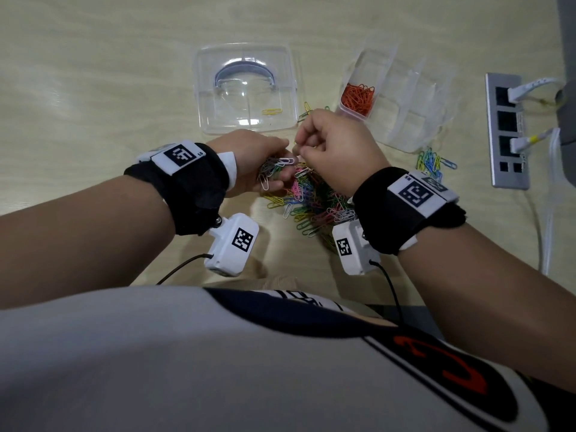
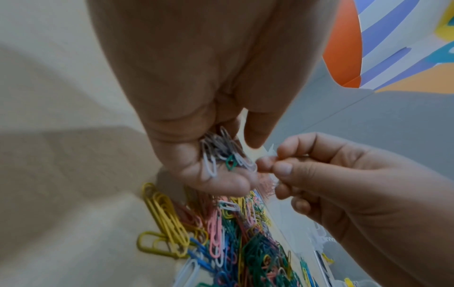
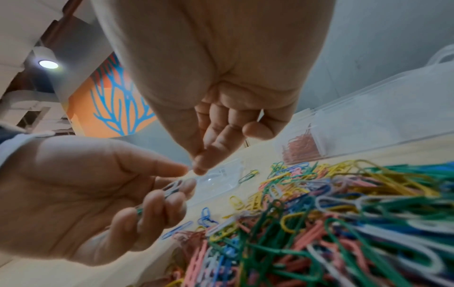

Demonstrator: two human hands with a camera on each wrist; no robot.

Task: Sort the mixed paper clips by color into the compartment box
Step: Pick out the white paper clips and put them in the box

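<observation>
My left hand (image 1: 274, 169) is curled round a bunch of white and grey paper clips (image 2: 218, 153), with one green clip among them. Just to its right, my right hand (image 1: 298, 148) pinches thumb to forefinger on a white clip at the edge of that bunch; the right wrist view shows the pinch (image 3: 197, 167). Below both hands lies the mixed pile of coloured clips (image 1: 311, 204). The clear compartment box (image 1: 414, 98) stands at the back right, one compartment holding orange clips (image 1: 357, 98).
A clear square lid (image 1: 218, 67) lies behind the hands with one yellow clip (image 1: 271, 111) on it. A small heap of blue, yellow and green clips (image 1: 433, 160) sits right of the pile. A grey power strip (image 1: 506, 157) with cables runs along the right edge.
</observation>
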